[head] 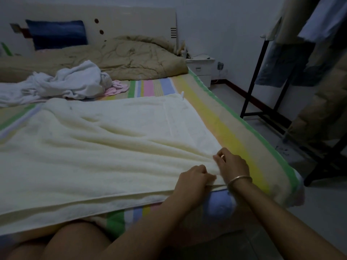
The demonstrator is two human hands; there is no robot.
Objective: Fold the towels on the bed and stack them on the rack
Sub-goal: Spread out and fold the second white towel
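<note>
at one corner of the cream towel (105,147), left hand (195,178) and right hand (233,164), fingers (217,160) pinching its edge

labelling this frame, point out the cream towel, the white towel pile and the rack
cream towel (105,139), head view, on its flat middle
white towel pile (75,78), head view, top of the heap
rack (255,77), head view, its black upright post

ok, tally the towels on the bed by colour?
Cream terry towel, spread flat: 1
White crumpled towel: 1 heap, which may hide more
Pink crumpled towel, partly under the white one: 1
Total: 3 that can be told apart
</note>
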